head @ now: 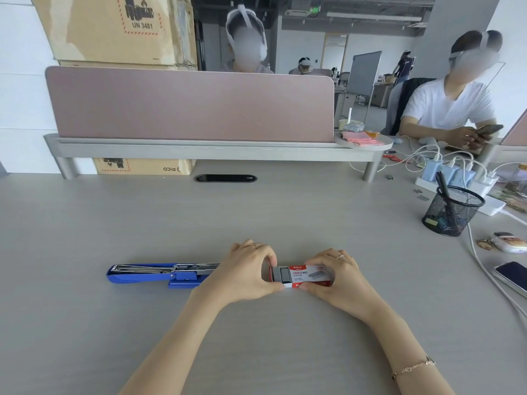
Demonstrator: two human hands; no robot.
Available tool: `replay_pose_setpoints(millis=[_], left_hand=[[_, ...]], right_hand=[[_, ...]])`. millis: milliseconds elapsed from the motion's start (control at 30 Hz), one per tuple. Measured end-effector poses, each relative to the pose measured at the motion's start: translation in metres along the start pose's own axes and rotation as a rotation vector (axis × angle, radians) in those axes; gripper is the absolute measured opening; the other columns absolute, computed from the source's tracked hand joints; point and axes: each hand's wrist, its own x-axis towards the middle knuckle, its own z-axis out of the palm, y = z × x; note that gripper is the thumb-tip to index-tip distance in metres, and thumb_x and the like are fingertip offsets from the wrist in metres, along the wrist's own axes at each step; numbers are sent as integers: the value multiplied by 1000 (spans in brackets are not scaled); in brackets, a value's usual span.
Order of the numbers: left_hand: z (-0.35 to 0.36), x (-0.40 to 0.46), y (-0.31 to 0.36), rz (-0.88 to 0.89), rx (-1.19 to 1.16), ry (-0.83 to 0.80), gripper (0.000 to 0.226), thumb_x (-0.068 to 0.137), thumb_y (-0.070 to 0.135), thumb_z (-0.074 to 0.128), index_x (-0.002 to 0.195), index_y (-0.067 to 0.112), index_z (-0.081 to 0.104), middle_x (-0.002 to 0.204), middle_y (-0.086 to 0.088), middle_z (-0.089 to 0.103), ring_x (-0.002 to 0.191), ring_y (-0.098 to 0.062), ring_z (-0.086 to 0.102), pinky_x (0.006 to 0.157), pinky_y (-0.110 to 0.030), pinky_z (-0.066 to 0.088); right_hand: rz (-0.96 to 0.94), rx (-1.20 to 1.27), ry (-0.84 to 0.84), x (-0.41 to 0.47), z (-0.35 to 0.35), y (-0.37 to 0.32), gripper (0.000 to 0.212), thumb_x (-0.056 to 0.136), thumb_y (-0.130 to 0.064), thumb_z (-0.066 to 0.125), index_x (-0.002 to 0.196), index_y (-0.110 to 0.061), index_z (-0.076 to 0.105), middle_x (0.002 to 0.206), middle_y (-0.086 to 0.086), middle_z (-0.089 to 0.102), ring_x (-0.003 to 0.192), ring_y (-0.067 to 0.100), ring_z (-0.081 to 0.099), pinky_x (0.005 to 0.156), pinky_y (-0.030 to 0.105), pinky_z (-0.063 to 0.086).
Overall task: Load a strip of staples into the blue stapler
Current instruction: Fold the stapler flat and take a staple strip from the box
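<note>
Both hands are gripping a red staple box [306,276] at the middle of a grey counter [256,212], bare space lying open ahead. The left hand [245,273] is pinching its open end, the right hand [336,276] clasping the body. The blue stapler [154,276] is lying opened flat, just left.

Pale grey wood-grain desk [256,218], oval cable port [226,178] near its far edge. Dusty-pink partition panel [188,105] stands on a grey raised shelf [214,152] along that edge. Stacked cardboard boxes [114,27] behind the far-left corner, against a white wall [20,81]. Beyond: open office, exposed dark ceiling with strip light [373,16], a whiteboard [363,71], more desks.
</note>
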Motion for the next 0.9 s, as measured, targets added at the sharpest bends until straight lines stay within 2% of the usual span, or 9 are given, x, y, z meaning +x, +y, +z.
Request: replay_pose_setpoints(millis=[100, 167, 267, 433, 567, 700, 800, 900], left_hand=[[0, -1, -1, -8, -38, 1, 40, 69, 57, 71, 87, 26, 52, 93, 11, 61, 92, -8, 43, 89, -27, 32], [-1, 0, -1, -12, -89, 25, 30, 76, 51, 68, 81, 28, 51, 87, 12, 61, 88, -6, 42, 90, -27, 31], [-1, 1, -2, 6, -129, 55, 21, 84, 41, 64, 76, 27, 52, 86, 11, 62, 89, -8, 45, 91, -25, 29], [1, 3, -4, -19, -240, 111, 20, 83, 38, 66, 69, 26, 62, 87, 10, 66, 95, -10, 53, 94, -30, 37], [-2, 4, -2, -97, -362, 252, 19, 82, 32, 71, 65, 25, 65, 82, 9, 66, 95, -9, 54, 82, -21, 40], [-3, 6, 1, -157, -445, 379, 23, 80, 28, 73, 60, 30, 63, 75, 11, 65, 89, -2, 54, 71, -5, 34], [-4, 7, 2, -211, -490, 431, 26, 81, 26, 73, 58, 32, 62, 69, 14, 62, 83, 3, 52, 65, -4, 33], [-5, 8, 0, -248, -513, 447, 22, 82, 27, 72, 61, 23, 67, 68, 13, 61, 81, -2, 54, 63, -4, 32]], right_hand=[[2, 4, -3, 0, 0, -1, 40, 62, -52, 77, 96, -34, 64, 94, -16, 59, 96, 1, 46, 82, 10, 31], [4, 1, -1, 0, 0, -1, 41, 62, -52, 77, 97, -33, 65, 94, -15, 60, 95, 1, 46, 82, 9, 31], [0, -13, 3, 0, 1, 0, 42, 62, -52, 77, 98, -33, 64, 95, -15, 60, 94, -1, 45, 82, 10, 29], [-24, -18, 41, -1, -1, -8, 45, 62, -56, 74, 102, -39, 61, 102, -25, 53, 101, -4, 41, 90, 11, 23], [-84, 10, 104, 5, 5, -24, 43, 62, -61, 62, 98, -37, 63, 102, -27, 56, 105, -8, 38, 93, 13, 20], [-159, -32, 154, 23, 17, -45, 37, 65, -57, 65, 91, -31, 65, 95, -20, 63, 99, -2, 42, 90, 10, 17], [-173, -63, 209, 35, 25, -56, 25, 67, -45, 69, 83, -26, 65, 87, -14, 68, 92, 3, 45, 83, 14, 21], [-116, -20, 266, 37, 29, -58, 17, 72, -42, 69, 81, -28, 64, 85, -16, 66, 89, 4, 48, 82, 20, 24]])
